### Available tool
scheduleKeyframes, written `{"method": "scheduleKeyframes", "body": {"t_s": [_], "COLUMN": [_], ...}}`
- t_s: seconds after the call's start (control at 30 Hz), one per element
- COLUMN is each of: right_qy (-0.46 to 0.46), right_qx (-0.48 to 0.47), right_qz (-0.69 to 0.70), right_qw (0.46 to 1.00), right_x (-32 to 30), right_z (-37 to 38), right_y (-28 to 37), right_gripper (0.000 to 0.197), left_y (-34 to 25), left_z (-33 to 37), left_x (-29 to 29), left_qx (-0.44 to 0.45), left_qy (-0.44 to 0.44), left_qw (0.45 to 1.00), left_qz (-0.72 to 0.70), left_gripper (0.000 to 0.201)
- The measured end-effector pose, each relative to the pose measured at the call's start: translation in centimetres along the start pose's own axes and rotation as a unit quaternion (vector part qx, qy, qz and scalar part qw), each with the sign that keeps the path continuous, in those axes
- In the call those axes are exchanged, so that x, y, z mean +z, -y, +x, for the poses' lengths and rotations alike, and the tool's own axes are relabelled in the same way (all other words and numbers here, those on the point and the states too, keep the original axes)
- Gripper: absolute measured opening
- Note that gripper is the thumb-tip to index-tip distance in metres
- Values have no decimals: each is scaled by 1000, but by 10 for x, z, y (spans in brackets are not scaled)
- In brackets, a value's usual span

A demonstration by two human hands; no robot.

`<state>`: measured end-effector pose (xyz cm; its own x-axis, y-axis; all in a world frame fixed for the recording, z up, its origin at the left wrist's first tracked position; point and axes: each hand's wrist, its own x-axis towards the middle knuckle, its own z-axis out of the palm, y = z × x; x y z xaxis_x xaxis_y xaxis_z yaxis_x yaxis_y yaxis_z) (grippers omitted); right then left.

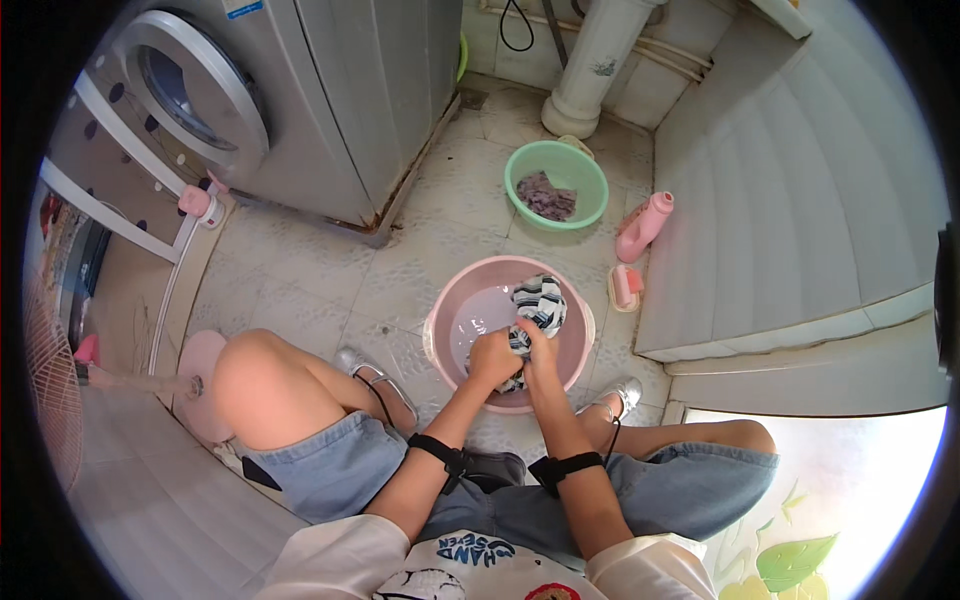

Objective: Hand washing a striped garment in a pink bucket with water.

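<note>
Between my knees on the floor stands a pink basin [436, 318] with some water in it. Over it, a black-and-white patterned cloth [541, 300] is gripped in both my hands, which are close together. My left hand [495, 358] is closed round the cloth's gathered middle, and my right hand [541, 352] is closed on it just beside. One bunched end of the cloth sticks out beyond my hands toward the basin's far right side; the other end shows below them. My palms and most of my fingertips are hidden.
Beyond the basin is a green basin [590, 218] with a purplish cloth [546, 197] in it. A pink bottle [644, 228] and a brush in a pink dish [625, 288] stand by the right wall. At the far left is a grey washing machine [300, 120], its round door [190, 90] swung open.
</note>
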<state>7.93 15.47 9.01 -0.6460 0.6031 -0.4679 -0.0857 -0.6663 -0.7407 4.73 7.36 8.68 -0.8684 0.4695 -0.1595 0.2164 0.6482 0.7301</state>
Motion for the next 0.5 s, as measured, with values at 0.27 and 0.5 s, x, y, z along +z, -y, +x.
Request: {"method": "scheduleKeyframes", "body": {"t_s": [0.27,0.5], "right_qy": [-50,53], "right_qx": [-25,-5], "right_qz": [-76,-67], "right_qw": [996,996], "right_x": [-18,-6], "right_z": [4,-1], "right_y": [-1,18], "right_gripper": [22,25], "left_y": [9,11], "left_z": [-5,2], "left_x": [12,-1], "left_qx": [23,70], "left_qy": [129,160], "left_qw": [986,938], "left_qz": [-104,-300], "left_gripper": [41,67]}}
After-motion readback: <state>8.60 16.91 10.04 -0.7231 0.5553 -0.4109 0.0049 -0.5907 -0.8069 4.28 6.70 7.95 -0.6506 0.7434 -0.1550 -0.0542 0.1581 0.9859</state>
